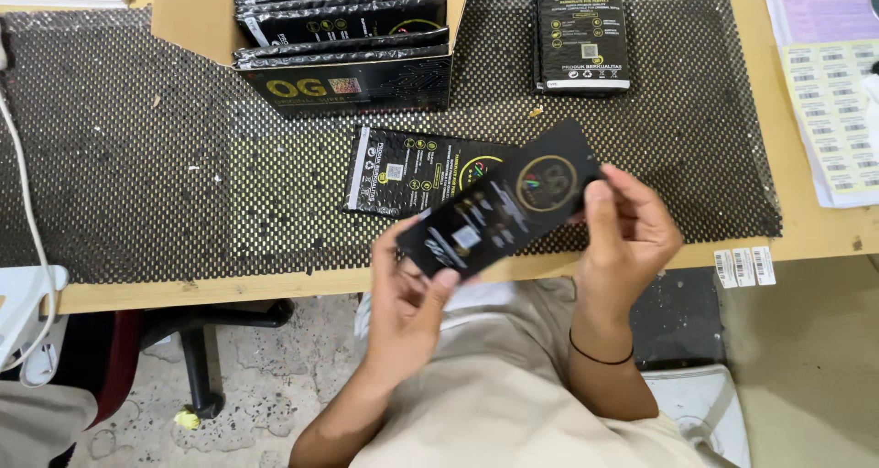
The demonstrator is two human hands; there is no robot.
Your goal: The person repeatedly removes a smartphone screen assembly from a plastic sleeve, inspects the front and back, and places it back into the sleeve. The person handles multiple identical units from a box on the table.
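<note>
My left hand [410,296] and my right hand [624,239] hold a flat black packet [502,202] between them, tilted, over the table's near edge. The left hand grips its lower left end, the right hand its upper right end with the thumb on top. Just behind it a similar black packet [403,171] with a white end strip lies flat on the black mesh mat [137,157].
An open cardboard box [197,15] with several black packets stands at the back. A stack of black packets [582,33] lies to its right. Sheets of barcode labels [833,111] sit at the far right, small labels [743,266] on the table edge. A white cable [27,202] runs at left.
</note>
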